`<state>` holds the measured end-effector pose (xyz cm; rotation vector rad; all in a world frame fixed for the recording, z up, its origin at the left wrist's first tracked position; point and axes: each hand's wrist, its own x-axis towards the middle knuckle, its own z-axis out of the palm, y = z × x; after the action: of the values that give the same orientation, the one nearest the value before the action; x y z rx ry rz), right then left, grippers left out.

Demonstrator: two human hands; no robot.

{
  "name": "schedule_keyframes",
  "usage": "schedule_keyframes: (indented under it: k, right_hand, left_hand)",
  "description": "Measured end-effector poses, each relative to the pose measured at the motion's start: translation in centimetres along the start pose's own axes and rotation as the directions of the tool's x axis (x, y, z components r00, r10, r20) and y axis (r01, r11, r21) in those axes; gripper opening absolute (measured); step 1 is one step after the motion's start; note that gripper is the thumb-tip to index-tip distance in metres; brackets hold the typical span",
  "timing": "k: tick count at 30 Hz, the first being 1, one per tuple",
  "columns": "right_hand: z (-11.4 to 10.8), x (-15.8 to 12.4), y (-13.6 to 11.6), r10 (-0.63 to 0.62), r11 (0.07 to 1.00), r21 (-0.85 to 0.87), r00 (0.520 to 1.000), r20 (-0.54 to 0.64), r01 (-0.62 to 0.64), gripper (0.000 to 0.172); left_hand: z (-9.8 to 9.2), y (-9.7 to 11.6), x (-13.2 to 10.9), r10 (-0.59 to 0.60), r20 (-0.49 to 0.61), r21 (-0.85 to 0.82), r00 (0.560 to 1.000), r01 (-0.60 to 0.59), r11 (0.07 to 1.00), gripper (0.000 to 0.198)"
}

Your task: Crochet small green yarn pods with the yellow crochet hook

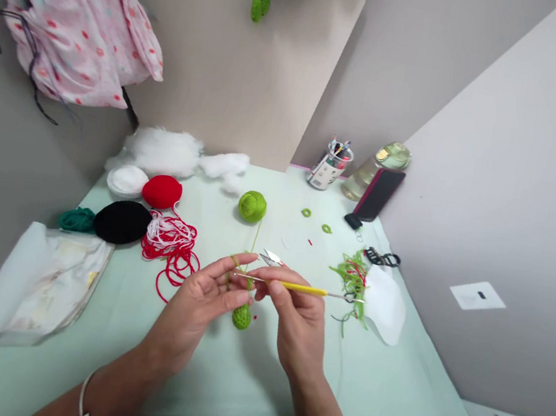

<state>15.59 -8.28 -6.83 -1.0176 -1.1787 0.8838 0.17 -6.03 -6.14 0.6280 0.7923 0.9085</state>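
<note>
Between finger and thumb, my left hand (210,289) pinches a small green crochet piece (241,316), whose rounded end hangs below the fingers. Green yarn loops over the left forefinger and runs up to a green yarn ball (252,207) on the table. A crochet hook (304,289) with a yellow handle lies in the grip of my right hand (300,312), its metal tip pointing left at the top of the green piece. Just behind the right fingers are small scissors (270,258), partly hidden by them.
Left on the table (122,360) are red yarn (162,192), black yarn (122,222), white stuffing (166,152) and a plastic packet (44,281). Rightward are yarn scraps (355,275), two green rings (306,212), a phone (378,195), a bottle (361,178) and a pen cup (324,173).
</note>
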Motion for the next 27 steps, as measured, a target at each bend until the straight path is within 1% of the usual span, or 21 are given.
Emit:
schedule_keyframes:
  k: [2, 4, 5, 7, 8, 9, 10, 11, 12, 14, 15, 16, 17, 18, 20, 22, 23, 25, 26, 27]
  right_hand:
    - [0.0, -0.1, 0.0, -0.036, 0.997, -0.062, 0.999, 0.001, 0.036, 0.021]
    - [0.0, -0.5, 0.1, -0.129, 0.973, -0.193, 0.991, 0.023, 0.131, 0.019]
    - [0.1, -0.7, 0.2, -0.194, 0.936, -0.289, 0.98, 0.052, 0.201, 0.02]
    - [0.1, -1.3, 0.6, -0.314, 0.824, -0.457, 0.941, 0.123, 0.335, 0.025]
    - [0.1, -1.6, 0.8, -0.355, 0.78, -0.501, 0.925, 0.138, 0.374, 0.028]
    - [0.1, -1.8, 0.9, -0.383, 0.756, -0.521, 0.914, 0.137, 0.395, 0.03]
    - [0.0, -1.9, 1.0, -0.39, 0.765, -0.511, 0.913, 0.116, 0.391, 0.03]
    - [-0.1, -1.9, 0.9, -0.373, 0.808, -0.466, 0.925, 0.069, 0.36, 0.028]
    - [-0.3, -1.8, 0.8, -0.329, 0.866, -0.393, 0.944, 0.015, 0.308, 0.025]
    - [-0.7, -1.4, 0.2, -0.157, 0.977, -0.157, 0.985, -0.075, 0.144, 0.018]
    - [-0.8, -1.1, -0.1, -0.052, 0.999, -0.02, 0.994, -0.097, 0.05, 0.017]
    - [-0.8, -0.8, -0.3, 0.045, 0.995, 0.097, 0.994, -0.101, -0.035, 0.018]
    - [-0.6, -0.6, -0.5, 0.106, 0.982, 0.169, 0.99, -0.095, -0.089, 0.019]
    - [-0.4, -0.4, -0.7, 0.137, 0.973, 0.199, 0.987, -0.088, -0.117, 0.02]
    - [0.5, -0.2, -0.7, 0.129, 0.979, 0.172, 0.988, -0.082, -0.113, 0.019]
    - [1.1, -0.2, -0.5, 0.084, 0.992, 0.103, 0.994, -0.071, -0.076, 0.017]
    - [1.1, -0.1, -0.4, 0.066, 0.995, 0.076, 0.997, -0.04, -0.062, 0.016]
    - [0.4, 0.1, 0.2, 0.044, 0.999, 0.011, 0.998, 0.054, -0.045, 0.021]
    - [-0.3, 0.3, 0.7, 0.038, 0.998, -0.058, 0.993, 0.111, -0.032, 0.029]
    - [-1.3, 0.6, 1.2, 0.042, 0.983, -0.18, 0.99, 0.138, -0.017, 0.038]
  left_hand:
    - [-0.1, -0.2, 0.1, 0.011, -0.017, 0.003, 1.0, -0.011, 1.0, 0.038]
    - [-0.2, -0.6, 0.3, 0.025, -0.037, -0.015, 0.999, -0.026, 1.0, 0.038]
    - [-0.2, -0.8, 0.4, 0.032, -0.047, -0.028, 0.998, -0.033, 0.999, 0.04]
    - [-0.2, -1.1, 0.5, 0.023, -0.053, -0.068, 0.998, -0.026, 0.997, 0.044]
    - [-0.2, -1.2, 0.6, 0.002, -0.038, -0.096, 0.999, -0.006, 0.995, 0.044]
    - [-0.3, -1.2, 0.6, -0.027, -0.014, -0.125, 1.0, 0.025, 0.992, 0.043]
    - [-0.3, -1.2, 0.6, -0.059, 0.012, -0.153, 0.998, 0.06, 0.986, 0.042]
    - [-0.5, -1.0, 0.5, -0.086, 0.033, -0.17, 0.996, 0.09, 0.981, 0.039]
    - [-0.6, -0.8, 0.5, -0.105, 0.043, -0.175, 0.994, 0.111, 0.978, 0.038]
    - [-0.9, -0.4, 0.3, -0.116, 0.042, -0.158, 0.992, 0.121, 0.98, 0.036]
    - [-0.9, -0.2, 0.2, -0.111, 0.044, -0.14, 0.993, 0.116, 0.983, 0.036]
    - [-0.9, 0.0, 0.1, -0.099, 0.05, -0.119, 0.994, 0.105, 0.987, 0.037]
    - [-0.8, 0.1, 0.1, -0.085, 0.064, -0.096, 0.994, 0.091, 0.991, 0.037]
    - [-0.6, 0.1, 0.1, -0.071, 0.081, -0.074, 0.994, 0.077, 0.994, 0.036]
    - [-0.2, 0.1, 0.2, -0.041, 0.106, -0.052, 0.994, 0.047, 0.998, 0.031]
    - [0.1, 0.0, 0.4, -0.02, 0.102, -0.088, 0.995, 0.029, 0.996, 0.022]
    - [0.1, 0.0, 0.5, -0.019, 0.089, -0.123, 0.996, 0.03, 0.992, 0.02]
    - [-0.1, 0.3, 0.6, -0.031, 0.048, -0.202, 0.998, 0.04, 0.979, 0.018]
    - [-0.4, 0.5, 0.5, -0.042, 0.03, -0.235, 0.999, 0.047, 0.971, 0.019]
    - [-0.7, 0.9, 0.4, -0.044, 0.014, -0.259, 0.999, 0.046, 0.965, 0.02]
